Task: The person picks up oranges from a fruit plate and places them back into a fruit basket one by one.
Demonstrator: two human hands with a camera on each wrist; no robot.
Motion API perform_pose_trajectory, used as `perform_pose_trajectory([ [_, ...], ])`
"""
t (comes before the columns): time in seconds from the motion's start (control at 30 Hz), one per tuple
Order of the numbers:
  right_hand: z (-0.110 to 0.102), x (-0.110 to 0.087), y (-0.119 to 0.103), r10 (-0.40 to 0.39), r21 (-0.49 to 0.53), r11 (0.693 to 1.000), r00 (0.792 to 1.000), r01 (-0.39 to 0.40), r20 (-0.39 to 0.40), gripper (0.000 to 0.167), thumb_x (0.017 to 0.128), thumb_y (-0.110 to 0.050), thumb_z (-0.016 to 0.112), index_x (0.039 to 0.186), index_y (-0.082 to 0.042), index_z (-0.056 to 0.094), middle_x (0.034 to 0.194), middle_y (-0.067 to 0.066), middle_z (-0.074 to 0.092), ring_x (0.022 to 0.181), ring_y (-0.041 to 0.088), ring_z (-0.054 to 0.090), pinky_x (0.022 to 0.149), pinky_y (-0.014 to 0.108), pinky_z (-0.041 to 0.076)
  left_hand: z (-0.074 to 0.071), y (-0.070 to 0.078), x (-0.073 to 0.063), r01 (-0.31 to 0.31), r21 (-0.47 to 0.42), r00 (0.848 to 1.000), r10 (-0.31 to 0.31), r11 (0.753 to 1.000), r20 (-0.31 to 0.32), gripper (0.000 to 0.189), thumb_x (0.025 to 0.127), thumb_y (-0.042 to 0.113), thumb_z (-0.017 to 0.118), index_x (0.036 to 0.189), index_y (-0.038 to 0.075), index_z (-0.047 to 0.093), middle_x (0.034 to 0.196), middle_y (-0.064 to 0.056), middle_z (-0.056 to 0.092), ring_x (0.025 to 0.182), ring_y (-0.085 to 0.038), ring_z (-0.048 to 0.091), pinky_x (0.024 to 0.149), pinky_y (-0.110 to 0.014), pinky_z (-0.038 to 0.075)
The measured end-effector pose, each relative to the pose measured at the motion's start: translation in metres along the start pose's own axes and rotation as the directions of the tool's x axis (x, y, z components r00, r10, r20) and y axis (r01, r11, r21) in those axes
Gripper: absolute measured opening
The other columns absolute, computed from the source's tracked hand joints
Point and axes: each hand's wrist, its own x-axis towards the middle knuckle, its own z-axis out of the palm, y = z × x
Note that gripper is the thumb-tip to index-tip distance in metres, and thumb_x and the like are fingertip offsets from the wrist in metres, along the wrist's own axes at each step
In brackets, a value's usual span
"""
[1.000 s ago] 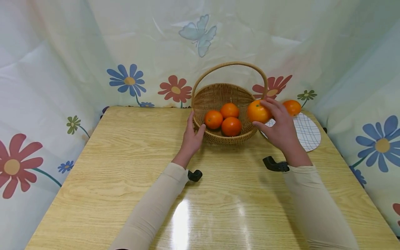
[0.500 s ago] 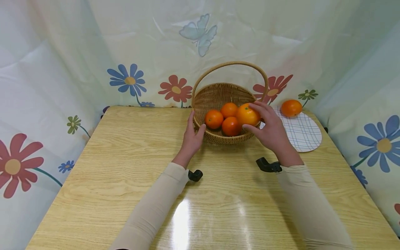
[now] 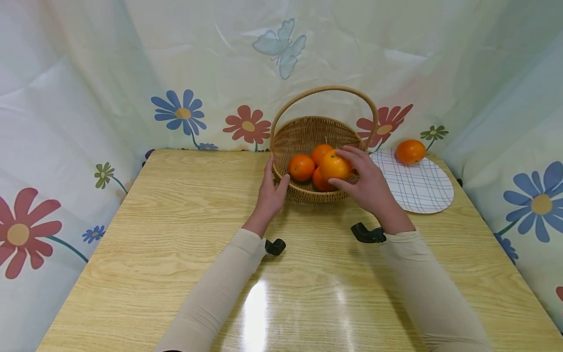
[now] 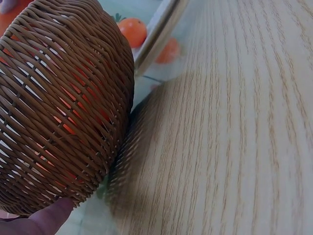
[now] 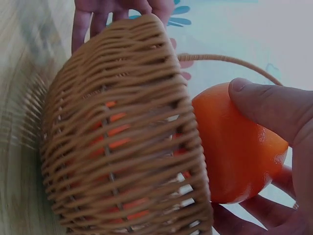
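A brown wicker basket point(image 3: 310, 195) with an arched handle stands near the back of the table. My left hand point(image 3: 270, 195) holds its left side, thumb at the front rim and fingers along the outer wall. Between thumb and fingers, my right hand point(image 3: 369, 183) grips a large orange point(image 3: 335, 165) over the basket's opening. In the right wrist view, the held orange point(image 5: 230, 142) shows right beside the woven rim. Several oranges point(image 3: 301, 168) lie inside, one partly covered by the held one. Through the weave, orange patches show in the left wrist view.
To the basket's right is a white oval plate point(image 3: 424, 188) with blue grid lines, bearing another orange point(image 3: 410, 152). A flower-print curtain point(image 3: 211, 58) rises behind the wooden table point(image 3: 176, 220) and along both sides.
My right hand has carried the large orange leftward, from the basket's right rim to above the other oranges. The left hand and basket have stayed in place.
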Motion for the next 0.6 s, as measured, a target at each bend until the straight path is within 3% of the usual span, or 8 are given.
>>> perform_pose_trajectory([
  [0.27,0.0073,-0.0005,-0.0044,-0.017,0.007,1.000,1.000,0.017,0.026,0.062,0.083,-0.025,0.078,0.138,-0.013,0.052,0.149,0.014,0.041,0.128,0.037,0.048,0.099,0.054,0.047,0.0006,0.0000,0.0004,-0.021,-0.010,1.000,0.021,1.000,-0.001,0.071,0.099,0.046,0.047,0.157,0.033,0.006,0.163,0.006,0.011,0.148,-0.022,0.023,0.116,-0.045,0.030],
  [0.6,0.0074,-0.0016,-0.0044,-0.020,0.013,1.000,0.998,0.019,0.053,0.060,0.087,-0.025,0.074,0.140,-0.011,0.050,0.144,0.016,0.047,0.111,0.037,0.061,0.091,0.052,0.052,0.0024,-0.0011,0.0008,-0.008,-0.013,1.000,0.008,1.000,0.003,0.068,0.101,0.039,0.047,0.154,0.041,0.006,0.163,0.003,0.013,0.146,-0.024,0.027,0.115,-0.044,0.033],
])
